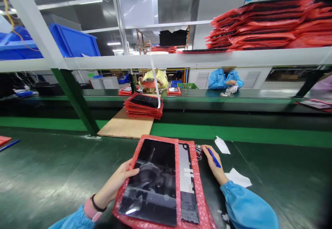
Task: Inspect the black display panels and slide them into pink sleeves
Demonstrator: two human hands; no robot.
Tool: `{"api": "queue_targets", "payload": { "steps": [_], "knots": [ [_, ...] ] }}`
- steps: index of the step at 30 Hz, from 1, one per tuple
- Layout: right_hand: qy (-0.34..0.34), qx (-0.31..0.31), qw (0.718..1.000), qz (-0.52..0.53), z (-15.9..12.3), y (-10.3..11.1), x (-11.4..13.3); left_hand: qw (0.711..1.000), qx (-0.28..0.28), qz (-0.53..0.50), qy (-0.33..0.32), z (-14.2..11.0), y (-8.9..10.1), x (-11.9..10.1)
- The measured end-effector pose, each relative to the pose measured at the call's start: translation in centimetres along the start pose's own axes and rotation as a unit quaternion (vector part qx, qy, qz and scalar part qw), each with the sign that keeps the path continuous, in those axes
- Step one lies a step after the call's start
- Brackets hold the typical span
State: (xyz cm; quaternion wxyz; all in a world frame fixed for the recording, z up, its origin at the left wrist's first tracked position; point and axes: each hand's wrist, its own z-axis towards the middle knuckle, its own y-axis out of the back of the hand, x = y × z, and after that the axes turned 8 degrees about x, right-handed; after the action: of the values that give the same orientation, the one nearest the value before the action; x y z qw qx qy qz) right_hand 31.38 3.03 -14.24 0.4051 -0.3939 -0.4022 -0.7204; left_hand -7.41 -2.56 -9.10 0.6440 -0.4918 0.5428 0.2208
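Observation:
My left hand [120, 179] grips the left edge of a red bubble-wrap bag, its thumb on top of the dark glossy screen panel [153, 184] lying on it. Partly under that panel, to the right, is a second red bubble-wrap bag [201, 187] with a grey-and-black device frame [187, 173]. My right hand [213, 163] is beside the far right corner of the bags, with a blue pen [214, 158] held in it. Its fingertips are at a small shiny metal item [199, 152]; whether they pinch it is unclear.
White paper scraps [237, 178] lie by my right forearm. A wooden board [127, 123] bears a stack of red bags [144, 110]. A green post [75, 101] stands at left, under a shelf [181, 59] with more red bags [259, 28]. Two people work across the bench.

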Motion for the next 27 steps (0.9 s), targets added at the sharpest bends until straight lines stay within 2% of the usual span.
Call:
{"api": "queue_targets", "payload": {
  "steps": [5,8,12,15,17,19,21,23,25,27],
  "knots": [
    [-0.007,-0.059,0.998,0.027,-0.2,0.8,2.4,0.988,-0.15,0.001,-0.037,-2.3,5.9,-0.6],
    [0.011,-0.052,0.996,0.067,-1.3,0.8,4.9,0.977,-0.209,0.016,-0.05,-3.5,9.2,-0.6],
    [0.015,0.051,0.99,0.134,-4.0,-0.5,8.0,0.972,-0.233,0.011,-0.004,-4.5,11.8,-0.3],
    [-0.019,0.176,0.956,0.233,-6.0,-1.9,9.7,0.973,-0.229,0.032,0.023,-4.6,13.1,-0.3],
    [-0.047,0.238,0.93,0.274,-7.0,-2.6,10.6,0.962,-0.251,0.101,0.025,-4.4,13.9,-0.6],
    [-0.063,0.254,0.931,0.254,-7.6,-3.1,11.3,0.935,-0.294,0.197,0.01,-4.2,14.6,-1.2],
    [-0.067,0.248,0.947,0.193,-8.0,-3.4,11.7,0.904,-0.332,0.271,-0.018,-3.7,14.7,-1.9],
    [-0.06,0.234,0.962,0.124,-8.4,-3.8,11.6,0.888,-0.344,0.301,-0.051,-3.1,13.6,-2.4],
    [-0.055,0.224,0.97,0.073,-8.7,-4.2,11.3,0.888,-0.322,0.32,-0.076,-2.3,11.3,-2.5],
    [-0.05,0.214,0.975,0.044,-9.0,-4.7,10.9,0.905,-0.267,0.322,-0.078,-1.5,7.9,-2.1]
  ]
}}
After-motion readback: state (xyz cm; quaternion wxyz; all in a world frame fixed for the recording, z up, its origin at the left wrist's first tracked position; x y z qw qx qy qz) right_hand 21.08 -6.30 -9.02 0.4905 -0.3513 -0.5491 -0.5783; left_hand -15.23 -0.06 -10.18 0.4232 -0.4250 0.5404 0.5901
